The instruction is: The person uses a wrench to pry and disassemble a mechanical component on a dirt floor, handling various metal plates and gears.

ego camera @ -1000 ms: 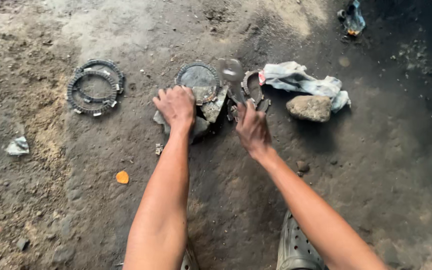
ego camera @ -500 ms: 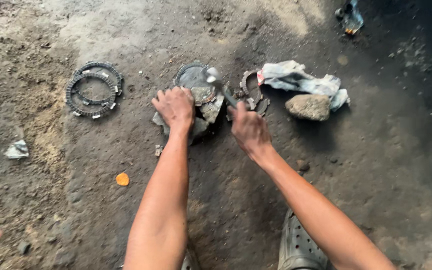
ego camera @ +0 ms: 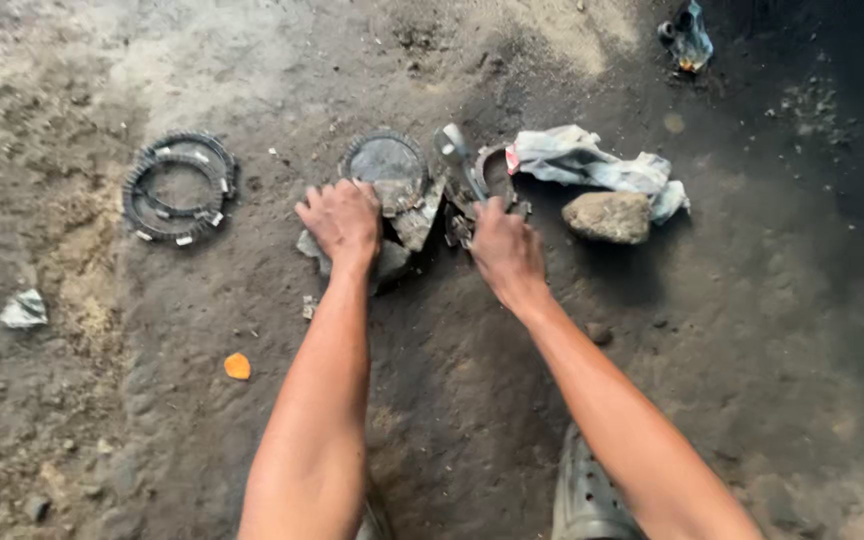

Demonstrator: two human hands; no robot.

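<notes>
I am crouched over a bare dirt floor [ego camera: 202, 420], grey and gritty on my left, dark and oily-looking on my right. My left hand [ego camera: 344, 222] presses palm down, fingers spread, on a broken grey casing [ego camera: 402, 225] with jagged edges; just past my knuckles lies a round toothed clutch disc [ego camera: 385, 160], flat and dull metal. My right hand [ego camera: 505, 248] is closed round the handle of a metal tool [ego camera: 457, 150] whose rounded head sticks up beyond my fingers, beside a curved metal piece I cannot make out clearly. My hands are a little apart, one on each side of the casing. Right of the tool lie a crumpled pale rag [ego camera: 592, 165] and a rough rock [ego camera: 609, 216] touching it. Well off to the left sit two stacked toothed rings [ego camera: 177, 185]. Nearer me lie an orange scrap [ego camera: 237, 366] and a grey sandal [ego camera: 584, 495].
</notes>
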